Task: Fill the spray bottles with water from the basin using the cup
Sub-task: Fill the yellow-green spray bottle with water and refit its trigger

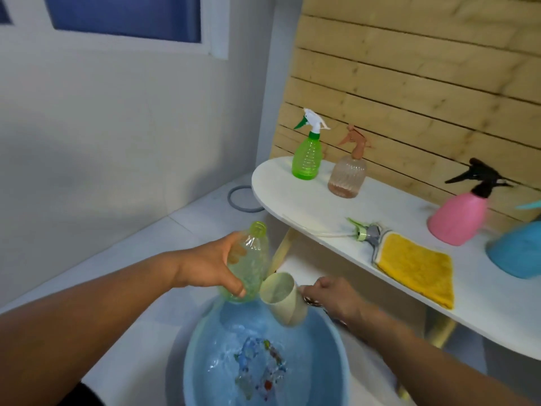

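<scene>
My left hand (210,263) grips an open, pale green bottle (248,259) with no spray head, held upright above the blue basin (202,347). The basin holds water and has a coloured pattern on its bottom. My right hand (329,297) holds a cream cup (282,298) by its handle, tilted with its mouth toward me, touching the bottle's lower side. A loose spray head with a tube (361,231) lies on the white table (281,189).
On the table stand a green spray bottle (307,153), a clear brown one (348,174), a pink one with a black head (459,218) and a blue one (518,253) at the right edge. A yellow cloth (415,265) lies near the front. A grey ring (243,199) lies on the floor.
</scene>
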Available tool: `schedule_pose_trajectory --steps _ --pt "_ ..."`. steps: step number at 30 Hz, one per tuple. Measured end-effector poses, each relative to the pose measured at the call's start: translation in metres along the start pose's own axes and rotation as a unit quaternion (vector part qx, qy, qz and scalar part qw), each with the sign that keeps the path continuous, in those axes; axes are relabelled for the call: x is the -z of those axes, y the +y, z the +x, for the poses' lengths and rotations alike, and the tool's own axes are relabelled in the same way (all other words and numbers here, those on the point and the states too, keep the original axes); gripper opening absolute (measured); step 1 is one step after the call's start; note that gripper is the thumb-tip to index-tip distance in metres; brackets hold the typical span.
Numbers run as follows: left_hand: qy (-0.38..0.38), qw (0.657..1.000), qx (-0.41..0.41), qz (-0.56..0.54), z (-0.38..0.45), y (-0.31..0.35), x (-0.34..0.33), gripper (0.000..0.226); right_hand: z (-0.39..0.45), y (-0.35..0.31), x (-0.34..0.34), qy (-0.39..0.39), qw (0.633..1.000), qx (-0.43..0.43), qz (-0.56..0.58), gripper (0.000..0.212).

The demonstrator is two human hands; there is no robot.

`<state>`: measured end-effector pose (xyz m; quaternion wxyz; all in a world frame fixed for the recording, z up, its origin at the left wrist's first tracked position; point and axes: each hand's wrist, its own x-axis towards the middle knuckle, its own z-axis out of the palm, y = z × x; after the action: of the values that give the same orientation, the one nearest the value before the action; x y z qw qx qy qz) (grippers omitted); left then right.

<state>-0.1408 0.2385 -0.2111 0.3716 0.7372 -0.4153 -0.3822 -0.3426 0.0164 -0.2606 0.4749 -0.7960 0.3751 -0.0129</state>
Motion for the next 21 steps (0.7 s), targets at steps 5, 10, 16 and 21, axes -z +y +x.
schedule_pose_trajectory --steps 5,10,16,21 --pt "0.025 0.999 0.003 -0.028 -0.016 0.007 0.002 0.085 -0.025 -0.044 0.039 0.013 0.998 0.052 0.024 0.033" --pt "0.031 0.999 0.025 -0.027 -0.024 -0.01 -0.012 0.086 -0.037 -0.067 0.058 0.044 0.995 0.09 0.027 0.039" --pt "0.04 0.998 0.039 0.021 -0.025 -0.035 -0.024 0.082 -0.044 -0.074 0.061 0.064 0.989 0.124 0.057 0.036" --pt "0.035 0.997 0.032 0.068 -0.023 -0.042 -0.032 0.085 -0.051 -0.083 0.059 0.094 0.982 0.16 0.017 0.046"
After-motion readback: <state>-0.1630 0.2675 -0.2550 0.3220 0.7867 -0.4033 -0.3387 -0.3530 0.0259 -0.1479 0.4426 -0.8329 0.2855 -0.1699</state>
